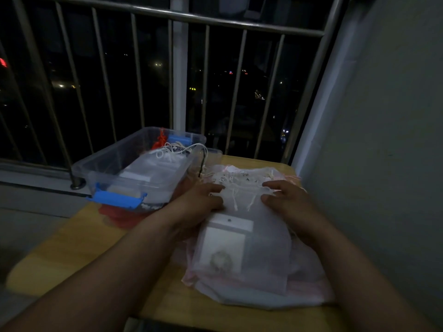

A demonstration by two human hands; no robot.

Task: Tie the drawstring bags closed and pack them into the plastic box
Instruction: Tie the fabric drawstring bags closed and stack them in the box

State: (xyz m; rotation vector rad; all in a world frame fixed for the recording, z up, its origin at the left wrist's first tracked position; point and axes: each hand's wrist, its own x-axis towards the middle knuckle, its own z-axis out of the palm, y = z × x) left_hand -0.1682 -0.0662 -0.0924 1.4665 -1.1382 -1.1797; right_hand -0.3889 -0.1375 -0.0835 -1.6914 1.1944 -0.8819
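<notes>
Wooden table [72, 248] bears one plastic box [100, 168], one bag heap [302, 291]; left hand [203, 200] and right hand [285, 197] grip the top bag [263, 236].

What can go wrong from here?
1. The left hand and right hand pinch the mouth of the top bag. Cords of several bags tangle there in dim light, so a neighbour's cord may get pulled.
2. The box seems to sit at the table edge, and pushing bags in may shove it off.
3. The pile reaches the near edge and may slide.
</notes>
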